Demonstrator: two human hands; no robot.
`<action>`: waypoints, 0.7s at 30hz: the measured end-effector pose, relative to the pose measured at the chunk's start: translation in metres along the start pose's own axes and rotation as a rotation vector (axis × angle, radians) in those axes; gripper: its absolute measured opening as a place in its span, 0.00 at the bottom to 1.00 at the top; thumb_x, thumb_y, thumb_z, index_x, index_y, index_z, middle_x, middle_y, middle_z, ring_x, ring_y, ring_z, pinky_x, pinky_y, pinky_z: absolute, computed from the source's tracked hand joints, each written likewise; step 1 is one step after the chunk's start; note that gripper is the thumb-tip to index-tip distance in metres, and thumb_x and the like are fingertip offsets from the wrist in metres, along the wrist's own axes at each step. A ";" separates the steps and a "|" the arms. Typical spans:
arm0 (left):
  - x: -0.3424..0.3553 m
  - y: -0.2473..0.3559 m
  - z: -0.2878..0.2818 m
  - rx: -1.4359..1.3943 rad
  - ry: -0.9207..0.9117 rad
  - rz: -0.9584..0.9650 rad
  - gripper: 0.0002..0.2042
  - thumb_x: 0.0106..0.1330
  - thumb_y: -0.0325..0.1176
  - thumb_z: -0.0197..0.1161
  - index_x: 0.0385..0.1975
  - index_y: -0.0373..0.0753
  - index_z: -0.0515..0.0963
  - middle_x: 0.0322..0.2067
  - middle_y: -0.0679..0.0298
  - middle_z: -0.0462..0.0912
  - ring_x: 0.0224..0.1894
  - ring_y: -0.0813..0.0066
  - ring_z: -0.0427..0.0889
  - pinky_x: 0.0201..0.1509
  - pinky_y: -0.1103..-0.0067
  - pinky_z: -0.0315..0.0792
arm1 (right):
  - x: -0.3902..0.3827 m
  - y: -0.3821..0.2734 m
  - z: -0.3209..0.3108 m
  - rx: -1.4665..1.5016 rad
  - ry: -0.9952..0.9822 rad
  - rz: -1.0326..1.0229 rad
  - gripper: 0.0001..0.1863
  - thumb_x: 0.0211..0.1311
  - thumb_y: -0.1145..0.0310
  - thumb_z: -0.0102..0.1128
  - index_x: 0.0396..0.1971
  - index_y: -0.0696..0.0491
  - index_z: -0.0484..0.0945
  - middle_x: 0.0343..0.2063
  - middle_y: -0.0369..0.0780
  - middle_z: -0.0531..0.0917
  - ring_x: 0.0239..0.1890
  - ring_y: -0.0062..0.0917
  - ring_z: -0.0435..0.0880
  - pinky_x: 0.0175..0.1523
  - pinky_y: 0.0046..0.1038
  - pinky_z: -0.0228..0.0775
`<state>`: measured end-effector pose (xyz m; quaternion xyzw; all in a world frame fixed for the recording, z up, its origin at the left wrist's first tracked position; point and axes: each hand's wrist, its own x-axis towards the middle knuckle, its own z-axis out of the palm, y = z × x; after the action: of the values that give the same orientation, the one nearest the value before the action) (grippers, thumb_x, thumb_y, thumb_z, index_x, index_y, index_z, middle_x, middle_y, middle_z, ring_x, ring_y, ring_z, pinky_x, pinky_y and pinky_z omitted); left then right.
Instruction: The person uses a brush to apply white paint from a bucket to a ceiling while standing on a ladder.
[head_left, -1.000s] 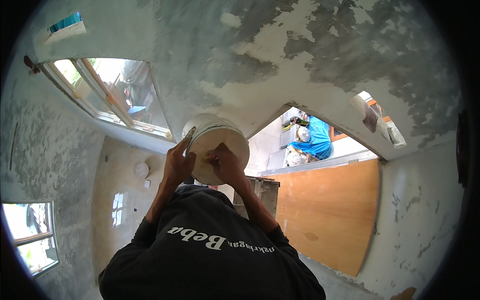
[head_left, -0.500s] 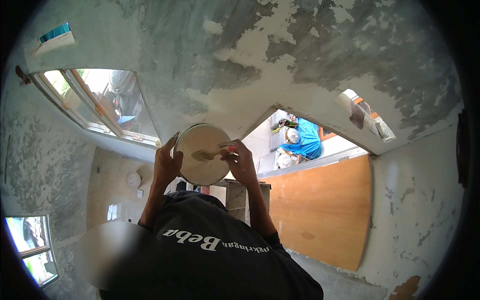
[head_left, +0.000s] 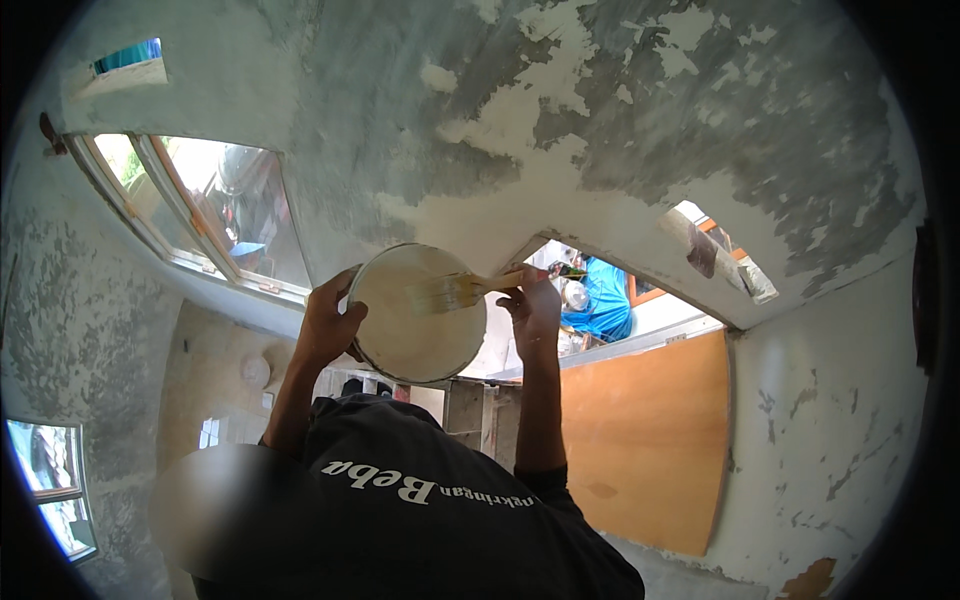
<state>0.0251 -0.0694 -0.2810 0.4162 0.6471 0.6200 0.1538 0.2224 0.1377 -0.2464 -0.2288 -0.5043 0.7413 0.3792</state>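
Note:
My left hand (head_left: pixel 330 322) grips the rim of a round tub (head_left: pixel 358 340) at its left side, thumb over the edge and fingers around the outside. Pale cream paint (head_left: pixel 415 350) shows inside the tub, which is held up before my chest. Between the fingers and thumb of my right hand (head_left: pixel 534 308) is the wooden handle of a flat paintbrush (head_left: pixel 455 293). Its pale bristles point left over the paint. Whether they touch the surface I cannot tell.
Ahead stands a grey wall (head_left: pixel 380 110) with patchy whitish coating. An opened window (head_left: pixel 200 210) is at the left, and an orange-brown wooden door (head_left: pixel 640 440) at the right. Below the tub are wooden boards (head_left: pixel 468 410). A whitish bucket (head_left: pixel 256 373) sits on the floor.
My right hand has moved right and slightly up, drawing the brush toward the tub's right rim. Its bristles now show more broadly. The tub remains in my left hand, shifted slightly right.

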 end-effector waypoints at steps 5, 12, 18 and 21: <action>0.033 0.068 -0.015 -0.256 -0.158 -0.259 0.23 0.54 0.22 0.49 0.53 0.27 0.68 0.40 0.53 0.79 0.28 0.68 0.83 0.18 0.79 0.79 | 0.026 -0.059 0.015 -0.085 -0.089 -0.067 0.17 0.62 0.60 0.56 0.43 0.57 0.73 0.34 0.40 0.81 0.35 0.25 0.83 0.34 0.21 0.76; 0.061 0.096 -0.022 -0.325 -0.235 -0.212 0.22 0.54 0.22 0.49 0.51 0.27 0.69 0.36 0.58 0.80 0.24 0.73 0.82 0.15 0.82 0.77 | 0.038 -0.130 0.047 -0.311 -0.171 -0.428 0.16 0.62 0.63 0.57 0.43 0.59 0.73 0.37 0.42 0.79 0.37 0.28 0.82 0.33 0.27 0.80; 0.067 0.100 -0.018 -0.348 -0.230 -0.239 0.21 0.55 0.23 0.50 0.51 0.27 0.69 0.36 0.57 0.79 0.25 0.71 0.82 0.14 0.81 0.78 | 0.035 -0.179 0.072 -0.379 -0.199 -0.879 0.15 0.63 0.66 0.57 0.43 0.60 0.72 0.38 0.45 0.77 0.37 0.29 0.80 0.27 0.27 0.79; 0.067 0.100 -0.018 -0.342 -0.255 -0.271 0.21 0.56 0.24 0.51 0.52 0.26 0.68 0.40 0.54 0.77 0.27 0.65 0.83 0.13 0.78 0.79 | 0.036 -0.195 0.098 -0.436 -0.188 -1.215 0.14 0.64 0.69 0.55 0.42 0.64 0.70 0.38 0.47 0.75 0.35 0.32 0.81 0.28 0.28 0.82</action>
<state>0.0066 -0.0443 -0.1640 0.3686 0.5579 0.6366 0.3842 0.1942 0.1499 -0.0271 0.0910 -0.7138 0.2922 0.6300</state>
